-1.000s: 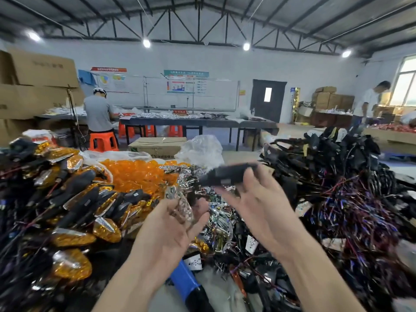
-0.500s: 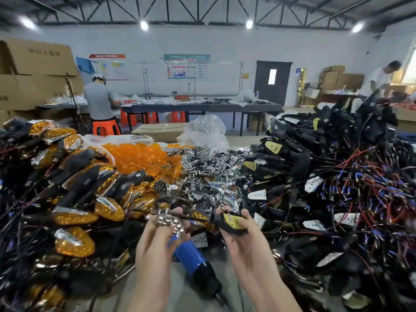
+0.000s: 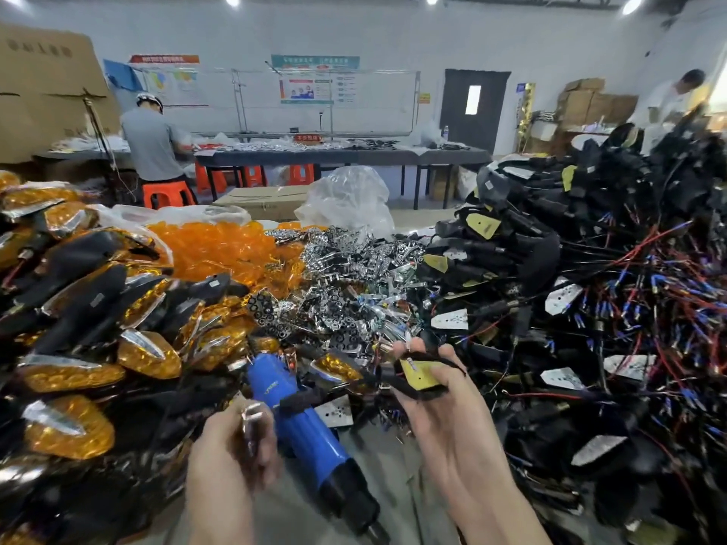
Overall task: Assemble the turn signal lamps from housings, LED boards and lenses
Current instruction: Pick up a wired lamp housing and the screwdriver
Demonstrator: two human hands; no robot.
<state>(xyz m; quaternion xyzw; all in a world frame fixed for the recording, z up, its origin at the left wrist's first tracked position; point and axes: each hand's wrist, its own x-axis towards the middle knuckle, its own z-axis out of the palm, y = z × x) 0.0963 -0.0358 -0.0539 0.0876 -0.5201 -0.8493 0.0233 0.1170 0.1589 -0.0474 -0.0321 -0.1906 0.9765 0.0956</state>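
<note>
Here, with the right hand (image 3: 452, 422) curled round a black housing (image 3: 414, 392) and the left hand (image 3: 230, 458) pinching a chrome reflector (image 3: 251, 420), held apart over the blue tool (image 3: 303, 426), their edges should be squared before pressing together.

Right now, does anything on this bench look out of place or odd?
Only the blue screwdriver: it lies slantwise on the bench, its far end tucked under loose lamp parts, with a black strap draped across its body. Nothing else stands out.
</note>
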